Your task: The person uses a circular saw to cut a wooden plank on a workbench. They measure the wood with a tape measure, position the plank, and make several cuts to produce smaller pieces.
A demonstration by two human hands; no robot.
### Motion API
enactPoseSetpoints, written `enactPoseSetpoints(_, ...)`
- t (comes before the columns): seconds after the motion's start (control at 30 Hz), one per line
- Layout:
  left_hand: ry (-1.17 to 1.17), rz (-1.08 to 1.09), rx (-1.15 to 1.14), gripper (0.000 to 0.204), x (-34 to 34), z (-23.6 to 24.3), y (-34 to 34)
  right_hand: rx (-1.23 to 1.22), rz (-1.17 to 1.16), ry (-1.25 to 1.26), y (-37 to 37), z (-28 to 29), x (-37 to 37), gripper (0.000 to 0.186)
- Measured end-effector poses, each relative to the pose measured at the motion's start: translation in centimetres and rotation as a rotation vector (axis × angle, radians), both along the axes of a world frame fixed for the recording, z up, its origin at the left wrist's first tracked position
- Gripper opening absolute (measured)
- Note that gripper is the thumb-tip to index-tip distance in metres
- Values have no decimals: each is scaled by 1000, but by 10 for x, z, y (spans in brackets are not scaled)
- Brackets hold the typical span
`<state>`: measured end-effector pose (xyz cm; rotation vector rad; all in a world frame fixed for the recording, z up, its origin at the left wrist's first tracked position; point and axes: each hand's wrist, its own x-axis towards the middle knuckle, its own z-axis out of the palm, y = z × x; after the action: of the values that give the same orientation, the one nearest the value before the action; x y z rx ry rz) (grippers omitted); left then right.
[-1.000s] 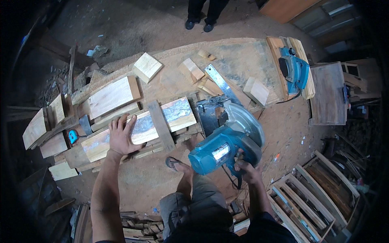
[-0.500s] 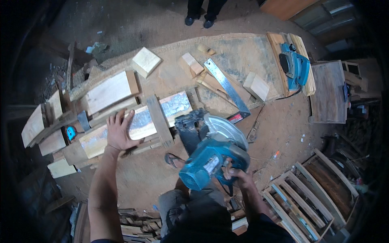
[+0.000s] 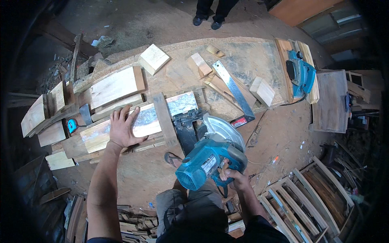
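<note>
My left hand [image 3: 123, 130] lies on a long pale board [image 3: 146, 120] with grey-blue stains, fingers spread and thumb stretched toward its near edge. A short brown wood strip [image 3: 165, 118] crosses that board to the right of the hand. My right hand [image 3: 234, 177] is wrapped round the rear handle of a teal circular saw [image 3: 201, 162]. The saw's black base plate [image 3: 184, 131] is at the right end of the board, against or just over the near edge; exact contact is hard to tell. Its silver guard faces right, and the blade is hidden.
On the worktable [image 3: 259, 56] lie a metal square [image 3: 233, 87], wood blocks [image 3: 154, 59] and a teal electric planer [image 3: 302, 75] at the right. A blue tape measure [image 3: 72, 125] sits at the left. Wooden frames [image 3: 308, 202] stand lower right. A person's feet [image 3: 207, 22] show beyond the table.
The circular saw has moved slightly left and its base plate has come closer to the board's end. My left hand stays on the board. The whole view has shifted slightly.
</note>
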<state>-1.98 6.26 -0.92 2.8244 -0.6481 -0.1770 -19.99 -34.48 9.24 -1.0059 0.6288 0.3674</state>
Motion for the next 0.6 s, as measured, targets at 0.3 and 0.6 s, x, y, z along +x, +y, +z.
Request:
enactPoseSetpoints(0.3, 19, 12, 32, 109, 1, 0, -2, 61, 16, 1, -5, -3, 0, 39)
enactPoseSetpoints(0.6, 11, 16, 1, 108, 1, -1, -1, 55, 14, -3, -2, 2, 2, 36)
